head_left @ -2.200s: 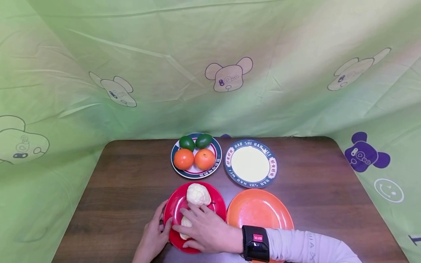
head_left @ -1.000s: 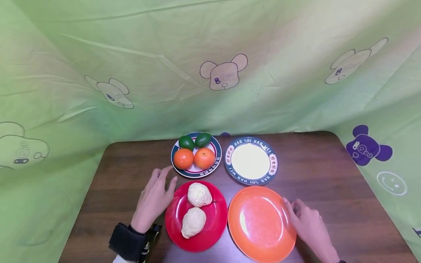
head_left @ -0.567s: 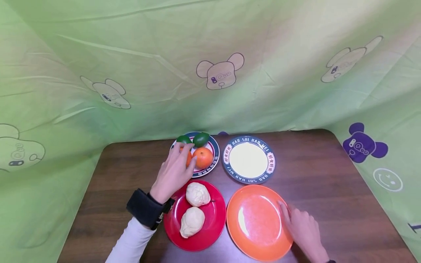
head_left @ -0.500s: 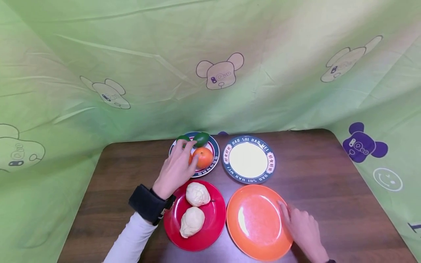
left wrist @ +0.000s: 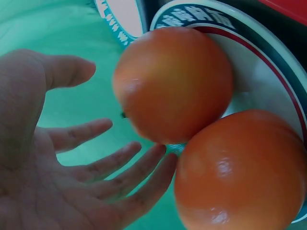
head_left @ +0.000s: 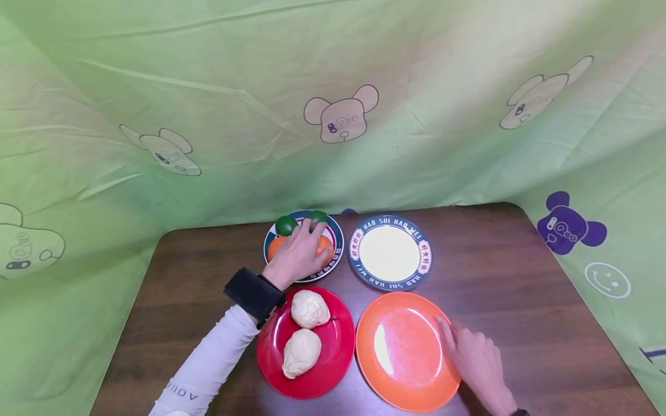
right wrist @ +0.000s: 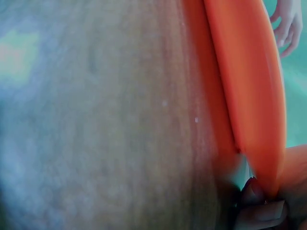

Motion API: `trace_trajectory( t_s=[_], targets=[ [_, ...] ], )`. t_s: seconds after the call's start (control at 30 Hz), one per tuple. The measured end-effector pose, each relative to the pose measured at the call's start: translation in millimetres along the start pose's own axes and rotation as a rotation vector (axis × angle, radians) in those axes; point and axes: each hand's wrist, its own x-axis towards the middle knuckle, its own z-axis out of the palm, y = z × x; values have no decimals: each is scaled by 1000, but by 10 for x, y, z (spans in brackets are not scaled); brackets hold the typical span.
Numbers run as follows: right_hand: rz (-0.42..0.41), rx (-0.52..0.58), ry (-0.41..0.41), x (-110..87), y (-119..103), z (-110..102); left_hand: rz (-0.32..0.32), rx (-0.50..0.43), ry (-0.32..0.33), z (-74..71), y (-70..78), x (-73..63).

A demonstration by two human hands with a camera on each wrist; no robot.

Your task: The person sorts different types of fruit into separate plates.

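My left hand (head_left: 296, 254) reaches over the far-left patterned plate (head_left: 338, 231), fingers spread over the right-hand orange (head_left: 326, 245). In the left wrist view the thumb and fingers stand apart beside that orange (left wrist: 172, 86); the fingertips come right to the gap between it and the second orange (left wrist: 240, 167). Two dark green oval fruits (head_left: 285, 225) lie behind. My right hand (head_left: 478, 364) pinches the right rim of the orange plate (head_left: 411, 370), its thumb over the edge; in the right wrist view the fingertips (right wrist: 261, 213) grip the plate's rim (right wrist: 249, 86).
Two white, lumpy, pear-shaped pieces (head_left: 302, 351) lie on a red plate (head_left: 338, 370), the farther one with a thin dark stem. At the back stands a blue-rimmed white plate (head_left: 390, 254). Behind the wooden table (head_left: 510, 277) hangs a green printed cloth (head_left: 250, 144).
My left hand has moved from the red plate's left edge up over the oranges. The right hand has left the lower white piece and gone right to the orange plate's rim.
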Motion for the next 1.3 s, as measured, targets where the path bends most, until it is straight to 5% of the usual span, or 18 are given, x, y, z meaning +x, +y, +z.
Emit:
trace_trajectory(
  t_s=[0.4,0.6,0.97,1.3],
  targets=[
    [-11,3,14,-11,6,3,50,268,-128,130,-23,114],
    [-8,12,7,-8,-1,6,77,252,-166,224,-68,153],
    [-21,4,24,-3,11,14,113,202,-101,315,-122,201],
    [-15,23,19,-2,27,11,120,124,-72,128,-53,210]
  ],
)
